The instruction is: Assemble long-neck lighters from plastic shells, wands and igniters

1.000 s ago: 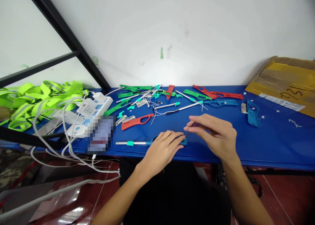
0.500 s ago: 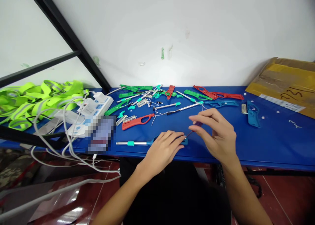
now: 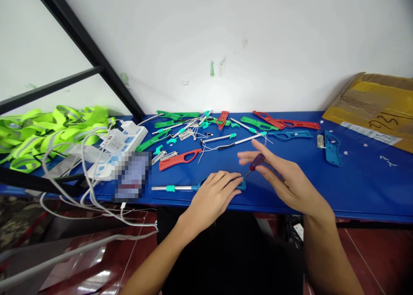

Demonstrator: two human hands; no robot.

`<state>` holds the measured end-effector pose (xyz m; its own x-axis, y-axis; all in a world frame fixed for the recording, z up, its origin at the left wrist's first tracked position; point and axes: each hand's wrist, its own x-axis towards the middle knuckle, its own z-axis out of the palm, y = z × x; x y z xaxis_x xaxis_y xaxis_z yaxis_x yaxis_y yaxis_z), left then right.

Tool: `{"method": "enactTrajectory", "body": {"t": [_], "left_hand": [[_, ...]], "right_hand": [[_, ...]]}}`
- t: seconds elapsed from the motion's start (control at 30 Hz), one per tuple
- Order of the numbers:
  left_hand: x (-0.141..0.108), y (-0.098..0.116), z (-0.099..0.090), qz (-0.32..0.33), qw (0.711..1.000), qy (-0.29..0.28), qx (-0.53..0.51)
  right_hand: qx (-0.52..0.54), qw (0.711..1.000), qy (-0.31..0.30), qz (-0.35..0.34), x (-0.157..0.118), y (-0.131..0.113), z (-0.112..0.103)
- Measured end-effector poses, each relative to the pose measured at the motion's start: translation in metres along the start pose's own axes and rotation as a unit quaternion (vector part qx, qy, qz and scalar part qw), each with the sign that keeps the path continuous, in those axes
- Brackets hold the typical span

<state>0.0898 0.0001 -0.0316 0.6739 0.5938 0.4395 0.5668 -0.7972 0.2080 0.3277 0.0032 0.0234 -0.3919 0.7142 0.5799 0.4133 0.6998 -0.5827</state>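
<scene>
A blue lighter [image 3: 197,186] with a metal tube and a teal piece lies near the table's front edge. My left hand [image 3: 214,196] is closed over its handle, pressing it to the table. Above the handle's right end, my right hand [image 3: 279,174] holds a small screwdriver [image 3: 257,162] with a dark red-purple grip between thumb and fingers. The screwdriver slants down, its tip at the handle by my left fingertips. Behind lie a red handle shell [image 3: 180,159] and metal tubes [image 3: 245,140] with white wires.
Green shells [image 3: 258,123], red shells [image 3: 301,125] and blue shells [image 3: 332,148] lie toward the back and right. A cardboard box [image 3: 371,110] stands at right. At left are a power strip [image 3: 125,150], a pixelated phone [image 3: 134,176], cables and yellow-green straps [image 3: 58,135].
My right hand has straightened its fingers and turned around the screwdriver, whose grip shows more now. My left hand and the blue lighter have stayed in place.
</scene>
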Motion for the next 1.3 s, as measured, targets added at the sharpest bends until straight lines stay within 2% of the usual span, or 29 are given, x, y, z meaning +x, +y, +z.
{"method": "enactTrajectory", "body": {"t": [0.07, 0.17, 0.2, 0.27, 0.33, 0.4, 0.53, 0.6, 0.7, 0.77, 0.83, 0.93, 0.97, 1.03, 1.17, 1.23, 1.3], "left_hand": [[0.000, 0.000, 0.000, 0.002, 1.000, 0.001, 0.004], [0.001, 0.000, 0.000, 0.003, 1.000, 0.002, 0.010], [0.000, 0.000, 0.000, 0.003, 1.000, 0.003, 0.010], [0.000, 0.000, 0.000, 0.002, 1.000, 0.005, 0.006], [0.000, 0.000, 0.001, 0.001, 1.000, 0.008, 0.002], [-0.001, 0.000, 0.001, 0.000, 1.000, 0.007, 0.002], [0.000, 0.000, 0.001, -0.001, 1.000, 0.000, 0.004], [0.000, 0.000, 0.001, -0.001, 1.000, 0.002, 0.004], [0.000, 0.000, 0.001, 0.001, 1.000, 0.004, 0.004], [0.000, 0.000, 0.001, 0.003, 1.000, 0.004, 0.008], [0.000, 0.000, 0.001, 0.003, 1.000, 0.003, 0.013], [-0.001, 0.000, 0.002, 0.000, 1.000, 0.000, 0.012], [-0.001, 0.000, 0.002, -0.001, 1.000, 0.000, 0.010], [-0.001, 0.000, 0.002, -0.001, 1.000, 0.003, 0.007], [-0.001, -0.001, 0.002, -0.001, 1.000, 0.007, 0.002], [-0.001, 0.000, 0.002, -0.003, 1.000, 0.003, 0.006], [-0.001, 0.000, 0.002, -0.003, 1.000, -0.002, 0.008]], "right_hand": [[0.017, 1.000, 0.011, 0.004, -0.001, 0.002, 0.002], [-0.044, 0.993, 0.106, -0.016, 0.000, 0.002, 0.007], [-0.064, 0.990, 0.120, -0.029, 0.001, 0.001, 0.007], [-0.064, 0.992, 0.099, -0.043, 0.002, -0.002, 0.005], [-0.009, 0.998, 0.046, -0.036, 0.003, -0.004, 0.001], [0.033, 0.998, 0.039, -0.024, 0.002, -0.004, 0.000], [-0.072, 0.981, 0.174, -0.047, 0.002, -0.001, 0.006], [-0.085, 0.983, 0.154, -0.055, 0.003, -0.002, 0.008], [0.014, 0.999, 0.032, -0.028, 0.002, -0.006, 0.004], [0.060, 0.998, 0.001, -0.024, 0.000, -0.010, 0.001], [0.044, 0.998, 0.041, -0.025, 0.000, -0.012, 0.003], [-0.048, 0.984, 0.173, -0.011, 0.004, -0.012, 0.014], [-0.069, 0.978, 0.199, -0.011, 0.006, -0.012, 0.017], [-0.062, 0.981, 0.184, -0.010, 0.008, -0.011, 0.020], [0.070, 0.997, 0.041, 0.015, 0.004, -0.010, 0.014], [0.075, 0.995, 0.061, 0.012, 0.002, -0.009, 0.014], [-0.010, 0.989, 0.146, -0.015, 0.002, -0.007, 0.017]]}}
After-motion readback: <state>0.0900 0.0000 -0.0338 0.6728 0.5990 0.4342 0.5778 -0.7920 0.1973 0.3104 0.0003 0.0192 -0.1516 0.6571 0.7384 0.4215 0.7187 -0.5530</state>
